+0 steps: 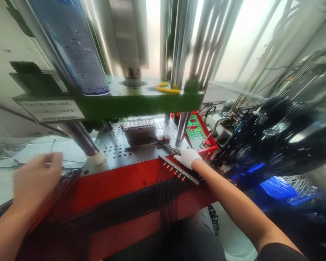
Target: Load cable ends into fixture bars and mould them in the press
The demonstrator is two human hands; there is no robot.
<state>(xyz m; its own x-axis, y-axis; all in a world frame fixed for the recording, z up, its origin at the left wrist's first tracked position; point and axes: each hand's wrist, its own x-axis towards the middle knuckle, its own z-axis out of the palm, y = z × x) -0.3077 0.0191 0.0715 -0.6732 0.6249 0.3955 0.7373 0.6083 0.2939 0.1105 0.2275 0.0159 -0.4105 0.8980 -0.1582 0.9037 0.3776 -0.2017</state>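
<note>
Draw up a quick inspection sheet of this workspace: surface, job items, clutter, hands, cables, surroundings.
Surface: perforated metal plate, bearing a metal block.
Job items: metal bar lined with orange tips, at the red front.
Clutter: yellow-handled pliers and blue-and-white can on the green beam.
Hands: left hand bare, blurred, grip unclear; right hand white-gloved, at a metal strip, grip unclear.
Cables: black cables along the red front; blurred black bundles at picture right.
Surroundings: red-framed control panel beyond the right hand.
</note>
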